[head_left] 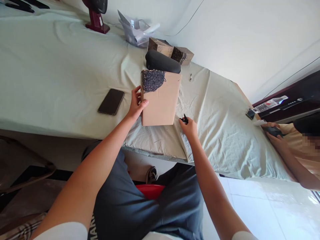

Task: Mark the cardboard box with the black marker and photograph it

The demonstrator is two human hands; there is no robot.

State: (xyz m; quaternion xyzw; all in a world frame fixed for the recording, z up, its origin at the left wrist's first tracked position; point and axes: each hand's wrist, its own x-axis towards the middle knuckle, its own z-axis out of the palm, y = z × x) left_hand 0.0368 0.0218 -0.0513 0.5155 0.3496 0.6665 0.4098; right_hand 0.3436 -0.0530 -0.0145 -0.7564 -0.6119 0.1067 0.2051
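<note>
A brown cardboard box [162, 103] lies on the cloth-covered table in front of me. Dense dark scribble-like marks [153, 80] fill its upper left corner. My left hand [137, 104] grips the box's left edge, thumb on the top face and fingers along the side. To the right of the box's lower corner, my right hand [189, 127] is closed around a black pen [185, 119], whose lower part is hidden by the fingers. The pen is apart from the box.
A phone [111, 101] lies left of the box. Behind stand a dark rounded case [162, 62], two more boxes [160, 47], a plastic basket [136, 35] and a maroon stand [97, 21]. A small object [191, 77] lies right. Another person's hands [273, 131] hold something dark at the far right.
</note>
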